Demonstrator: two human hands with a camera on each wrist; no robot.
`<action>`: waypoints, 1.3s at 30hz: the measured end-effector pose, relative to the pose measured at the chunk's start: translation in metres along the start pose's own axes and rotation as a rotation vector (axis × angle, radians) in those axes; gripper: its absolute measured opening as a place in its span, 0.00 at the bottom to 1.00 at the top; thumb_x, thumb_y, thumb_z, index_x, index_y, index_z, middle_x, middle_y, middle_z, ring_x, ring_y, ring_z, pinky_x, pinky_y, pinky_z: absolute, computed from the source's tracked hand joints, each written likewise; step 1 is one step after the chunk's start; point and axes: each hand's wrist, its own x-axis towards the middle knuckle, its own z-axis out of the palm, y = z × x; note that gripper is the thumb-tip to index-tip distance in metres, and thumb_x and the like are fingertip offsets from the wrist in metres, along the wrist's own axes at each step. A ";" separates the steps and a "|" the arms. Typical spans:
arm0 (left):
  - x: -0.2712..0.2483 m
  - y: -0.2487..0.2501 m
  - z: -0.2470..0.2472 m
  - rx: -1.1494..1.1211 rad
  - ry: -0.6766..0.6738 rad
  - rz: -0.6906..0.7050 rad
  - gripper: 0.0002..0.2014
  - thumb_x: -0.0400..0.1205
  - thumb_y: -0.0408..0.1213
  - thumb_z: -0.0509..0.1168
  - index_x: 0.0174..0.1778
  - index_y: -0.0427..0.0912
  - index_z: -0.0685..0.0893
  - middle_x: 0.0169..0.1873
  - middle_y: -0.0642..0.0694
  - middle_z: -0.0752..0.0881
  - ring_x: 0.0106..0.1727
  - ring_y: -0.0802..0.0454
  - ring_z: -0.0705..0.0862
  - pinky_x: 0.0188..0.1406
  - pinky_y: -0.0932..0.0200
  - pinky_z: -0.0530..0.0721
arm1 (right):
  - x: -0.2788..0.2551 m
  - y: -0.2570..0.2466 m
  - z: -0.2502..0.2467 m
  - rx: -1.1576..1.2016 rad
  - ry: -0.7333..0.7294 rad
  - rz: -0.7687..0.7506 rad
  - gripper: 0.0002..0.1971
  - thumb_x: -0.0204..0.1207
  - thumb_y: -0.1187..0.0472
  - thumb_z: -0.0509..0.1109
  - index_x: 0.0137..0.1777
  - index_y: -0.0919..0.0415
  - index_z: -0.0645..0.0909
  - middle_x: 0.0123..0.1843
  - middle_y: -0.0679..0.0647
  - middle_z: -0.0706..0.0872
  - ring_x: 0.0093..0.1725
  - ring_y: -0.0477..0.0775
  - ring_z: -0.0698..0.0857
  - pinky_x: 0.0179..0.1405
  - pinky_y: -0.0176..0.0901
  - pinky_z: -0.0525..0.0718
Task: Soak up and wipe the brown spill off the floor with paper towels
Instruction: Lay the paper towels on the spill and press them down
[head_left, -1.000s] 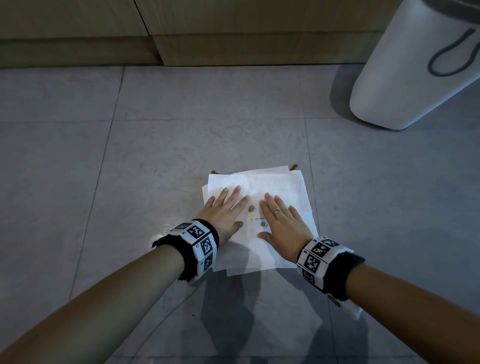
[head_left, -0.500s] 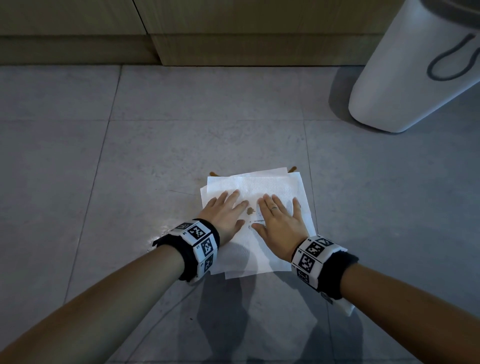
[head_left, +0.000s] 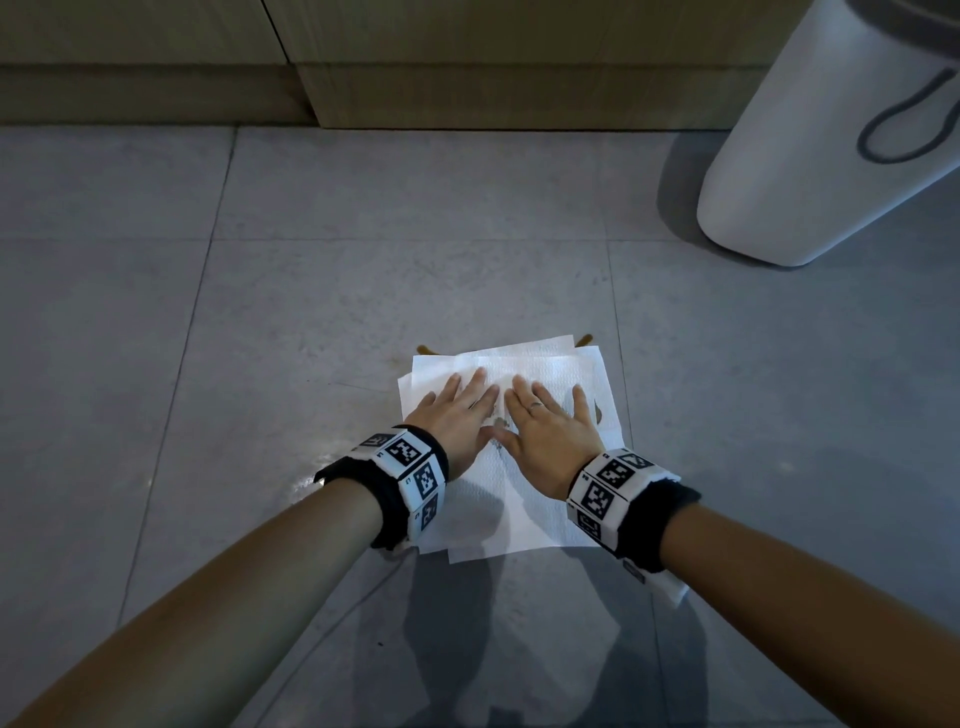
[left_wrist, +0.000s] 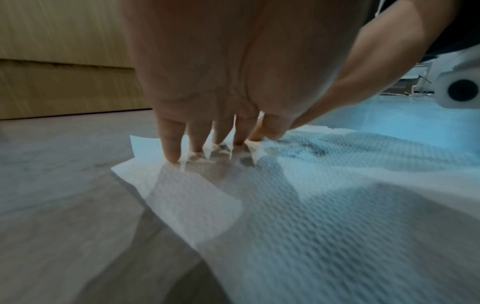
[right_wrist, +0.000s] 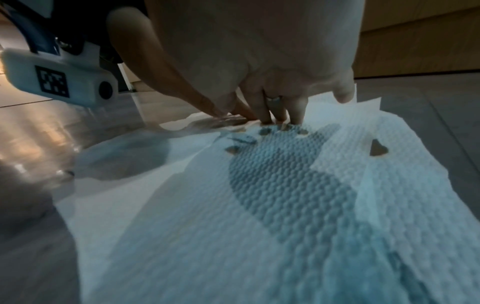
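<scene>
White paper towels (head_left: 540, 366) lie stacked flat on the grey tile floor (head_left: 363, 291), covering most of the brown spill. Small brown bits of spill (head_left: 586, 340) show past the towels' far edge, and brown wet spots (right_wrist: 378, 151) have soaked through the paper. My left hand (head_left: 460, 410) lies flat on the left half of the towels, fingers straight and pressing down (left_wrist: 197, 142). My right hand (head_left: 545, 421) presses flat beside it, fingers spread, a ring on one finger (right_wrist: 272, 100). The two thumbs nearly touch.
A white bin (head_left: 831, 145) stands at the far right. Wooden cabinet fronts (head_left: 467, 62) run along the back. A spare towel corner (head_left: 670, 587) sticks out under my right wrist. A wet sheen (head_left: 306, 483) marks the floor left of the towels.
My right hand has slid forward and left on the towels, closing up beside my left hand, and its fingers have spread. A new brown spot has soaked through near its little finger.
</scene>
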 end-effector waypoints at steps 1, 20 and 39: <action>0.000 0.000 -0.002 0.020 0.016 0.000 0.27 0.88 0.47 0.45 0.83 0.47 0.48 0.84 0.49 0.42 0.84 0.45 0.45 0.81 0.44 0.54 | 0.001 0.000 -0.002 0.012 0.022 0.001 0.29 0.85 0.45 0.39 0.82 0.58 0.45 0.85 0.51 0.44 0.83 0.52 0.45 0.79 0.63 0.38; -0.002 -0.015 -0.004 0.124 0.068 -0.113 0.33 0.87 0.54 0.42 0.82 0.41 0.37 0.82 0.42 0.34 0.84 0.48 0.36 0.81 0.47 0.37 | 0.015 0.016 -0.005 0.053 0.061 0.086 0.32 0.85 0.46 0.42 0.81 0.62 0.35 0.84 0.55 0.35 0.83 0.54 0.37 0.80 0.58 0.39; -0.022 -0.022 0.018 0.195 0.143 -0.061 0.36 0.85 0.59 0.38 0.82 0.39 0.39 0.83 0.43 0.36 0.84 0.48 0.38 0.80 0.42 0.37 | -0.011 0.000 0.013 -0.069 0.091 -0.087 0.35 0.82 0.40 0.40 0.80 0.58 0.31 0.78 0.49 0.25 0.81 0.52 0.33 0.75 0.60 0.29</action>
